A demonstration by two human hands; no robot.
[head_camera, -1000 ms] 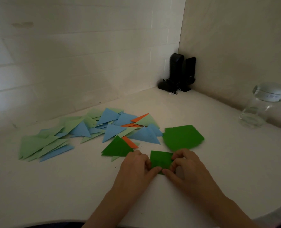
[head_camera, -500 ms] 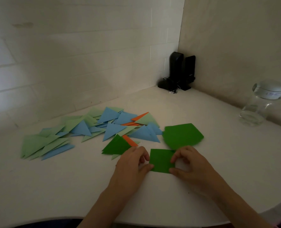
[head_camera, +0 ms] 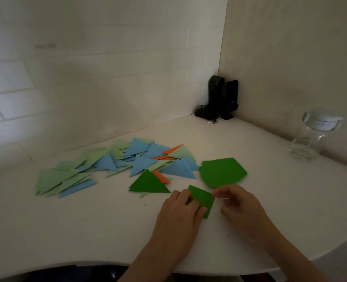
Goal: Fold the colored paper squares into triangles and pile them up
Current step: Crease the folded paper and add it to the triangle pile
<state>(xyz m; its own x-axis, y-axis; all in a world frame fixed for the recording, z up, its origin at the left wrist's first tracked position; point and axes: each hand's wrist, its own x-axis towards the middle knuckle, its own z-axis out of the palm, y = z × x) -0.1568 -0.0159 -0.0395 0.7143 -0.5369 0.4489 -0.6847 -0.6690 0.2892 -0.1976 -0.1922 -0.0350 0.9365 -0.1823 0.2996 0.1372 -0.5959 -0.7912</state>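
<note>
Since before, my left hand gripping the green paper has turned it diagonal, corner toward the desk's near edge; right hand, blurred, curls empty alongside.

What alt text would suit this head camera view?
A person's left hand and right hand hold a small dark green paper square on a white table, near scattered blue, light green and orange folded paper triangles and a dark green paper stack.

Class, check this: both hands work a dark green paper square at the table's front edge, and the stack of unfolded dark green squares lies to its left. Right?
Not quite. In the head view the stack of unfolded dark green squares lies beyond the dark green paper square and to its right; a folded dark green triangle lies to its left. The rest holds.
</note>
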